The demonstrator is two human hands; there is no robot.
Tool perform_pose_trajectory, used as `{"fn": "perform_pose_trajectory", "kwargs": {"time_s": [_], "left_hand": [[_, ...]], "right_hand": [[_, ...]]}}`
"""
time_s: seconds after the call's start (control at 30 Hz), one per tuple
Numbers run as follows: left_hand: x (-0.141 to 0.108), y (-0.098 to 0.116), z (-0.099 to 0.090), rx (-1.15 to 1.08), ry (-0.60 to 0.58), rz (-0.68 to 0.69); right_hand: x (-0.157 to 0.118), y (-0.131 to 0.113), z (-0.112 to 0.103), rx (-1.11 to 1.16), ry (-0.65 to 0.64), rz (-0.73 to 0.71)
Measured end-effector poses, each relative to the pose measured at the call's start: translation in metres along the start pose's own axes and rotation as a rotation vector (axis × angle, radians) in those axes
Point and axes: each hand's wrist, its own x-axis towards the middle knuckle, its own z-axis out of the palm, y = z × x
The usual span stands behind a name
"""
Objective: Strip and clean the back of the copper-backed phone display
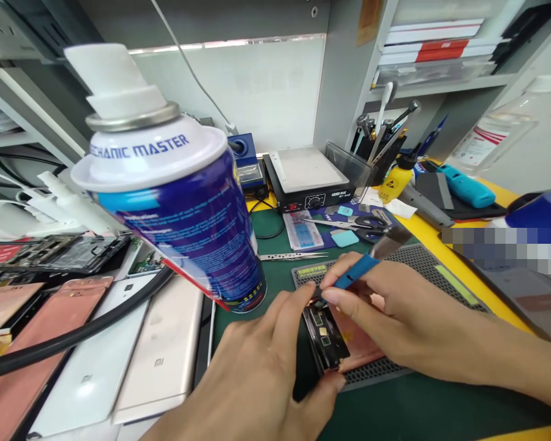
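Note:
A rose-gold phone (356, 334) with a black, opened end lies on a grey honeycomb mat. My left hand (270, 358) grips this phone by its near end, fingers at the far corner and thumb at the near corner. Between thumb and fingers, my right hand (386, 312) pinches a blue-handled tool (356, 272) with a flat, greyish end pointing up and back. The right fingertips are close to the phone's far corner and to my left index finger. Exactly what they touch there is hidden.
A tall blue spray can (202, 226) stands close on the left, beside several phone backs (158, 361) and a black cable (119, 306). Behind lie tweezers (294, 256), scissors (349, 225) and a heating plate (307, 171). A yellow bottle (395, 180) stands further right.

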Motion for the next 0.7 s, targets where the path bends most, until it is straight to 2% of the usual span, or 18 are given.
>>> {"fn": "perform_pose_trajectory", "kwargs": {"time_s": [0.13, 0.27, 0.4, 0.57, 0.7], "left_hand": [[0.000, -0.001, -0.001, -0.049, -0.026, -0.013], [0.001, -0.002, -0.004, -0.092, -0.045, -0.002], [0.003, 0.000, -0.007, -0.136, -0.069, -0.035], [0.003, 0.002, -0.010, -0.152, -0.086, -0.040], [0.001, 0.004, -0.014, -0.124, -0.097, -0.038]], "right_hand": [[0.001, 0.000, -0.002, 0.000, -0.082, -0.053], [0.003, 0.000, -0.002, -0.064, -0.066, -0.084], [0.004, -0.003, -0.001, -0.011, -0.097, -0.107], [0.002, -0.003, 0.002, -0.104, -0.078, -0.133], [0.004, -0.002, 0.001, 0.006, -0.101, -0.152]]}}
